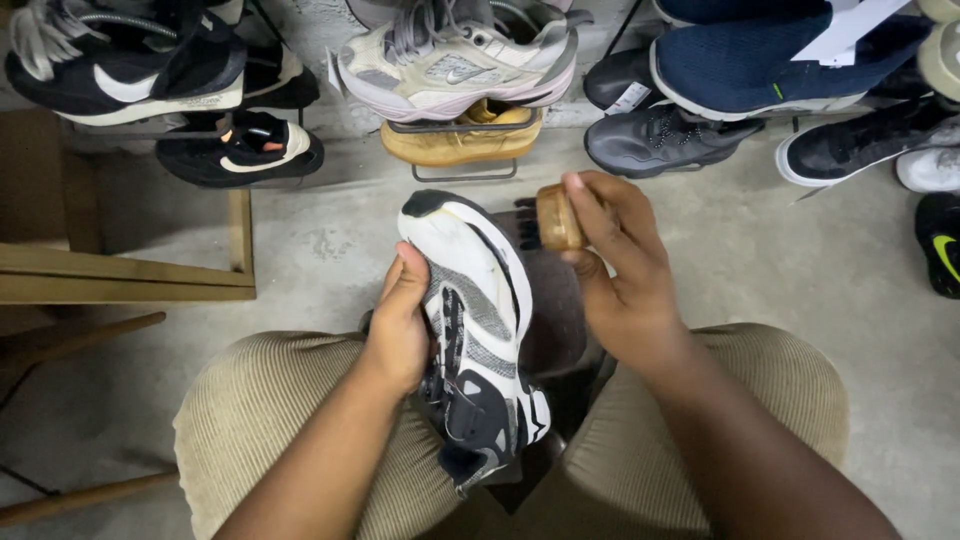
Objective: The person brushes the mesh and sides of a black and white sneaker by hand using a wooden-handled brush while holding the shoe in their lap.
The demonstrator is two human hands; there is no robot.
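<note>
My left hand (400,320) grips a white, grey and black sneaker (475,320) by its side, holding it above my lap with the toe pointing away from me. My right hand (620,265) holds a small wooden brush (550,218) with dark bristles. The bristles sit against the right edge of the sneaker's toe. Both my knees, in tan ribbed trousers, frame the shoe from below.
Several shoes line the far wall: a black and white sneaker (130,65), a worn pale sneaker (460,60) above a tan shoe (462,135) on a wire stand, a grey shoe (660,135), a navy one (780,60). A wooden frame (130,270) stands at left on the concrete floor (800,260).
</note>
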